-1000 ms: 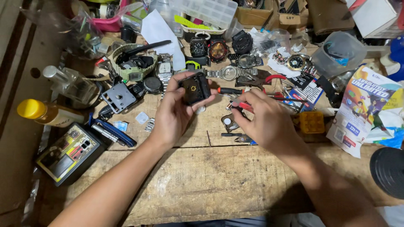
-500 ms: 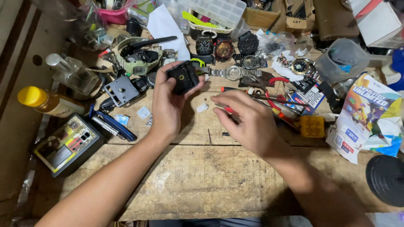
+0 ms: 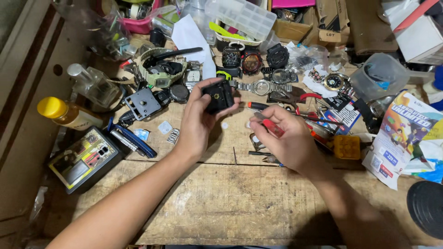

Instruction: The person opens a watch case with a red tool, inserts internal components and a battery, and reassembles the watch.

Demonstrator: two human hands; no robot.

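My left hand (image 3: 197, 123) holds a small black watch case (image 3: 218, 96) up above the wooden workbench (image 3: 221, 203), fingers wrapped round its sides. My right hand (image 3: 285, 138) is just to the right of it, closed on a small screwdriver with a red handle (image 3: 273, 127), its metal tip pointing left toward the case. Under the right hand lie a few small tools and parts, partly hidden by the palm.
Several wristwatches (image 3: 251, 62) lie at the back beside a clear compartment box (image 3: 240, 16). A yellow-capped bottle (image 3: 64, 113), a glass bottle (image 3: 92, 85) and a black-and-yellow meter (image 3: 83, 159) sit left. Red pliers (image 3: 304, 99), a yellow part (image 3: 346, 146) and a printed leaflet (image 3: 401, 133) lie right.
My left hand has turned the black case and carried it slightly left. My right hand picked the red screwdriver up off the bench and brought it closer to the case.
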